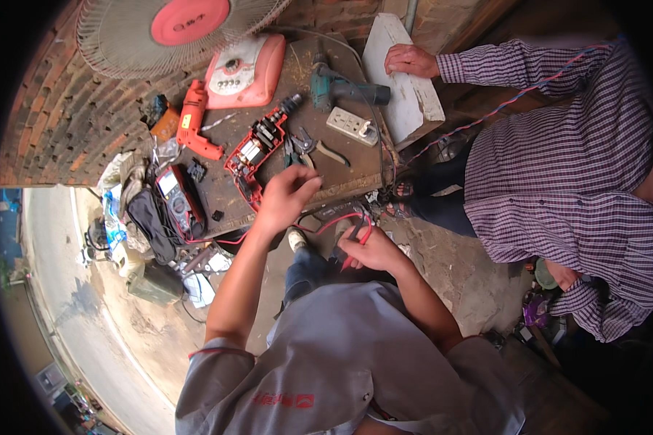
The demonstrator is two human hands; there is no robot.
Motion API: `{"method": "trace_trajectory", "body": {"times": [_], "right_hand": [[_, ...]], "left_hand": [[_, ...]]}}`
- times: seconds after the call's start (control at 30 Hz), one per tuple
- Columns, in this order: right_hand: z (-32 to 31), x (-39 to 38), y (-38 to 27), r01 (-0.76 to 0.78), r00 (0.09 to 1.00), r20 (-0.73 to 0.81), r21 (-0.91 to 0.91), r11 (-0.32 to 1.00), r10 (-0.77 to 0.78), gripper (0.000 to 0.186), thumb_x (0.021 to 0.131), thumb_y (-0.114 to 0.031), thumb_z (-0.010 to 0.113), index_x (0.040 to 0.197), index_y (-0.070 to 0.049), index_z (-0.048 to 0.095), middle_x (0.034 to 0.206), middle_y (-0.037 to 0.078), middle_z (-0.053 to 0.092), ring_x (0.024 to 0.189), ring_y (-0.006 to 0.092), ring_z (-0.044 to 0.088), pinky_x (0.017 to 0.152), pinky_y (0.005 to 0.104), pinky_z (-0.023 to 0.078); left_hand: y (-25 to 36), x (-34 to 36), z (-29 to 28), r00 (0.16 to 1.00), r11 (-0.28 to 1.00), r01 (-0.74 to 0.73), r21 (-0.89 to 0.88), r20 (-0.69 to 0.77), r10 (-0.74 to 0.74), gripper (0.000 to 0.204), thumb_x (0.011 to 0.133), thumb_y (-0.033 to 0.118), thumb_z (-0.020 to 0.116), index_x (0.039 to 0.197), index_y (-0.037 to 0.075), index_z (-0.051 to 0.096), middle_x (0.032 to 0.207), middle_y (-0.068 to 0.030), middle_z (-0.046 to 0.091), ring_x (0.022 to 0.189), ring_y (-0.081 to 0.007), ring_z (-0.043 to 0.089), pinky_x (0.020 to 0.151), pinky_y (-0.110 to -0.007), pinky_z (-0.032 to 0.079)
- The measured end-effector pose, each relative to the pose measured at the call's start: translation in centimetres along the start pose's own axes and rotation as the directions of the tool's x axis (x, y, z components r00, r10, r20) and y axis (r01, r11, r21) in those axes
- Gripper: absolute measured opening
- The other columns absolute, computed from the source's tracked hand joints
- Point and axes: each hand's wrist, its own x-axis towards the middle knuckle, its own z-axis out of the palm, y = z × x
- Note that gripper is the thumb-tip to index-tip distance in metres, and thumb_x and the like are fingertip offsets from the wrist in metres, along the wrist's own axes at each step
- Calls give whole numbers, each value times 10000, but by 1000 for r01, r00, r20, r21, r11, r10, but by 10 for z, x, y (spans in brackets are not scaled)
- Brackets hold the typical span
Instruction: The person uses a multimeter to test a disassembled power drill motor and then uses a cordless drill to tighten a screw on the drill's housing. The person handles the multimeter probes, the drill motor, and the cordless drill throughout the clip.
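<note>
My left hand [289, 194] is at the table's front edge, just below an opened red power tool [256, 145] with exposed innards; its fingers are curled, and I cannot make out anything in them. My right hand [366, 246] grips red and black test probes [354, 235] below the edge, their leads looping up and left. A red-cased multimeter [174, 196] lies on the table's left corner. Pliers [330, 152] and other hand tools lie beside the opened tool. An orange drill [196, 119] rests to their left.
The worktable [355, 181] also holds a teal drill [348, 90], a power strip [350, 125] and a red-white fan base [243, 72]. Another person [559, 181] stands at right, one hand on a white board [399, 101]. Bags [149, 217] and clutter lie left, beside a road.
</note>
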Motion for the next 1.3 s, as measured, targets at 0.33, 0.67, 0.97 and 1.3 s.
{"method": "trace_trajectory", "body": {"times": [0.33, 0.67, 0.97, 1.3], "right_hand": [[10, -9, 18, 103, 974, -182, -189, 977, -138, 251, 914, -281, 597, 881, -38, 654, 655, 82, 658, 645, 195, 655, 636, 354, 493], [-7, -19, 26, 65, 994, -68, -272, 960, -87, 231, 908, -275, 614, 894, -45, 634, 697, 95, 646, 627, 249, 641, 610, 371, 494], [3, -34, -56, 457, 880, 193, -595, 661, -435, 137, 879, -195, 640, 929, -69, 622, 861, 119, 606, 772, 368, 634, 675, 449, 512], [25, -11, -84, 729, 670, 325, -460, 508, -667, 47, 855, -112, 673, 876, -72, 662, 842, 53, 657, 831, 251, 641, 853, 380, 489]], "left_hand": [[-1, 226, 24, 932, 966, 186, -177, -281, -231, 444, 894, 231, 689, 1238, -7, 542, 835, -83, 658, 701, -180, 653, 539, -300, 549], [40, 262, 41, 958, 838, 65, -541, -201, -205, 938, 834, -46, 672, 1545, 114, 82, 941, -126, 664, 725, -215, 678, 513, -300, 515], [83, 70, -30, 975, 824, -43, -565, -204, -90, 555, 916, 58, 649, 1380, 84, 344, 995, -96, 653, 790, -142, 660, 618, -245, 531], [4, -53, -30, 967, 813, 252, -525, 117, -224, 442, 855, -27, 687, 1227, 94, 479, 877, -30, 658, 776, -107, 651, 695, -236, 541]]}}
